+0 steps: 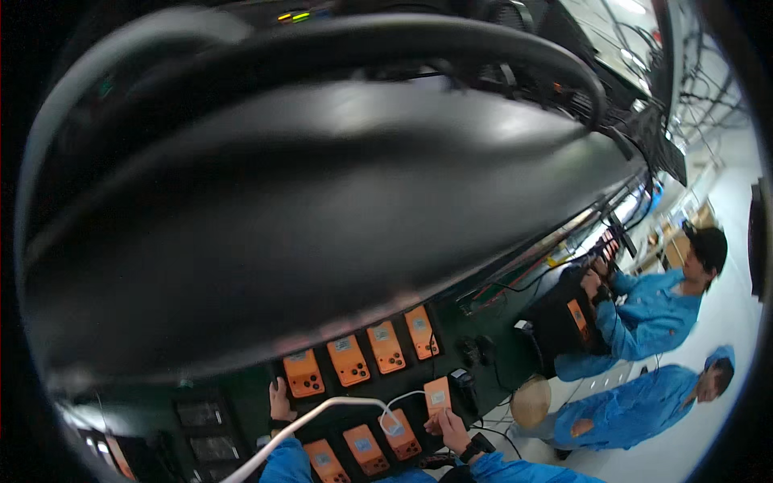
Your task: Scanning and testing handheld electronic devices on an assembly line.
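Note:
My right hand (pixel 451 431) is closed round the lower end of an orange phone (pixel 437 395) with a pale label on its back. A thin white cable (pixel 407 394) reaches toward this phone's edge. My left hand (pixel 279 402) is at the left edge of a black tray (pixel 322 352), its fingers against the rim beside an orange phone (pixel 303 373). Several more orange phones lie back up in that tray, such as one phone (pixel 348 360) with a label. Nearer me, a second row holds another phone (pixel 365 449) and several like it.
A thick white tube (pixel 314 414) crosses in front of my hands. A large blurred dark panel (pixel 322 201) fills the upper view. Dark trays (pixel 201 412) sit at left. On the right are a round stool (pixel 531 402), a person (pixel 660 310) at a black case, and another person (pixel 636 410).

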The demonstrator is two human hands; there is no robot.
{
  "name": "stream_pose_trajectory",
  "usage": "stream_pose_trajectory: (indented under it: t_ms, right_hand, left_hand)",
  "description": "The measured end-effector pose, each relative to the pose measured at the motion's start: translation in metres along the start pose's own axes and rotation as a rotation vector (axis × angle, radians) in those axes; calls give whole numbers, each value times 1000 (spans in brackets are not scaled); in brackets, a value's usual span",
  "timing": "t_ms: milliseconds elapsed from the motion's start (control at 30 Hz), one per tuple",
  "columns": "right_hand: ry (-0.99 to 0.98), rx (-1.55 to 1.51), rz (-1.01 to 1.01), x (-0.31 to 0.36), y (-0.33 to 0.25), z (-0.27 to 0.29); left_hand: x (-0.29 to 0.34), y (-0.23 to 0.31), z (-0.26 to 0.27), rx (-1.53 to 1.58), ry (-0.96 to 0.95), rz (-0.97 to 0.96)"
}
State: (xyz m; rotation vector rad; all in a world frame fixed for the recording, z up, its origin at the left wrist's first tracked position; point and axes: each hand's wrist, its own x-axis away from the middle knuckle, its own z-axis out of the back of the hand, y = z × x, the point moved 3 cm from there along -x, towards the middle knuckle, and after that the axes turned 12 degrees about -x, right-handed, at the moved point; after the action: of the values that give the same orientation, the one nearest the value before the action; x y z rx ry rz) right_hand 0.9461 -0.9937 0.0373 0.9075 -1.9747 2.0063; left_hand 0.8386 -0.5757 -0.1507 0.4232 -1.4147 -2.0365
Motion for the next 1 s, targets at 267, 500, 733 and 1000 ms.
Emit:
stream_pose_trajectory:
  t_ms: [267,500,733,1000]
  right_hand:
    - [106,-134,61,1,38,14]
    - [191,25,158,22,21,-18]
    - [245,191,127,34,24,-11]
    - [-60,184,81,7,36,-10]
  left_hand:
    - [-105,74,-80,1106,-234,434]
    - [-202,-63,-169,-1127,-386,-2]
    - [-198,-6,-213,-869,-256,64]
    - [-63,184,-100,195,92,277]
